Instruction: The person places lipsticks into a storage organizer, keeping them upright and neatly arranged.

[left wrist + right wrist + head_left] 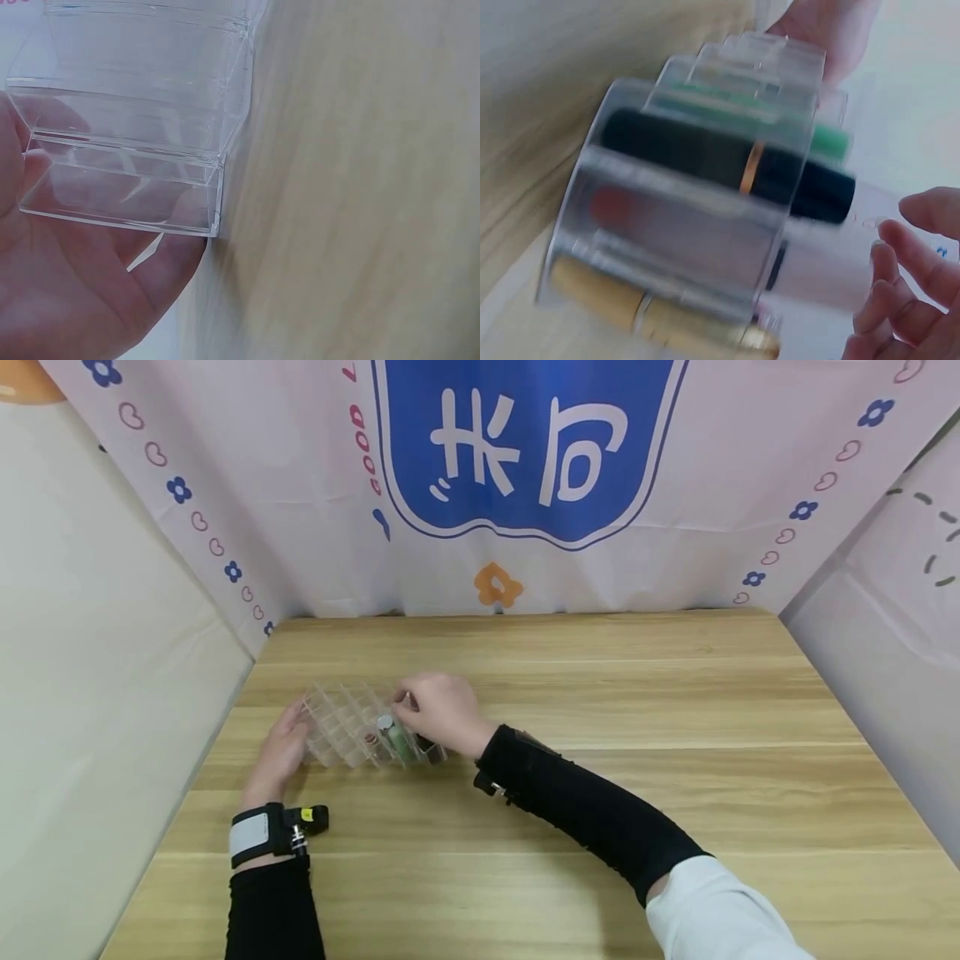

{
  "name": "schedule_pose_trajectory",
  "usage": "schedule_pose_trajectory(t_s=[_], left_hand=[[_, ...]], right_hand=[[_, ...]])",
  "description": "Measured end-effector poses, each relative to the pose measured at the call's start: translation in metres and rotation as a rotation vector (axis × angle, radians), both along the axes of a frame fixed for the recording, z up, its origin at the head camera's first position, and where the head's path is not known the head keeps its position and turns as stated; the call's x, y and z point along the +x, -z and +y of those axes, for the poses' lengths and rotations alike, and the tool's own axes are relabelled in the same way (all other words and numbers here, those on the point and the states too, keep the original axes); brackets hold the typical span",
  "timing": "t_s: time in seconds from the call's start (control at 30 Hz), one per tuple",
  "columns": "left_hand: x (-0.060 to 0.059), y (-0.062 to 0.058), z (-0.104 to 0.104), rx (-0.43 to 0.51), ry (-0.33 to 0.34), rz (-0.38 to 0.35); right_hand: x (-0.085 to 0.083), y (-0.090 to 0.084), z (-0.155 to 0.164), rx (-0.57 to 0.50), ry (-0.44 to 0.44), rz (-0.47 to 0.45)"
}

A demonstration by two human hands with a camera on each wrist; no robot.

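A clear plastic lipstick organizer [333, 718] with diamond-shaped compartments stands on the table, left of centre. My left hand [281, 750] grips its left end, the fingers visible through the clear walls [127, 112] in the left wrist view. At the other end my right hand [444, 712] hovers by the compartments, its thumb and fingers apart beside a pale pink tube [821, 274]. Above that tube in the right wrist view lie a black tube with a gold band [682, 154] and a green tube [829, 142]. A gold tube [600, 289] sits lowest. Motion blurs this view.
The wooden table [600, 693] extends to the right and toward the front. Behind it hangs a white cloth [315, 527] with a blue emblem. A pale wall [112, 610] borders the left side.
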State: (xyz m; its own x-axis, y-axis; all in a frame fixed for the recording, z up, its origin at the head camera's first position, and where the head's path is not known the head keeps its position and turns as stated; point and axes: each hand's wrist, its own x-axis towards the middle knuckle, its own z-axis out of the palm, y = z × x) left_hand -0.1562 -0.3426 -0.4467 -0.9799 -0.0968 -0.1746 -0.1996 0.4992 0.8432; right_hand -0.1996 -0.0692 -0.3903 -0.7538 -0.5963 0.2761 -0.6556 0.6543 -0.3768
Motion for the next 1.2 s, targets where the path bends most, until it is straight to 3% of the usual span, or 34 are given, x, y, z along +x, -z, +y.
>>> schedule_pose_trajectory(t_s=[0.13,0.33,0.73,0.93,1.2], left_hand=[[0.001,0.0,-0.001,0.019,-0.003,-0.014],[0.003,-0.002,-0.003,0.01,-0.011,-0.028],[0.002,0.0,-0.004,0.038,-0.017,-0.052],[0.001,-0.001,-0.002,0.041,-0.03,-0.03],[0.0,0.001,0.001,0.013,-0.024,-0.048]], right_hand=[[-0.006,0.002,0.015,-0.041,0.048,-0.095],[-0.013,0.009,0.036,-0.104,0.124,-0.169],[-0.012,0.033,0.057,-0.106,0.231,-0.183],[-0.012,0.042,0.061,-0.012,0.227,-0.173],[-0.012,0.047,0.064,0.005,0.226,-0.193]])
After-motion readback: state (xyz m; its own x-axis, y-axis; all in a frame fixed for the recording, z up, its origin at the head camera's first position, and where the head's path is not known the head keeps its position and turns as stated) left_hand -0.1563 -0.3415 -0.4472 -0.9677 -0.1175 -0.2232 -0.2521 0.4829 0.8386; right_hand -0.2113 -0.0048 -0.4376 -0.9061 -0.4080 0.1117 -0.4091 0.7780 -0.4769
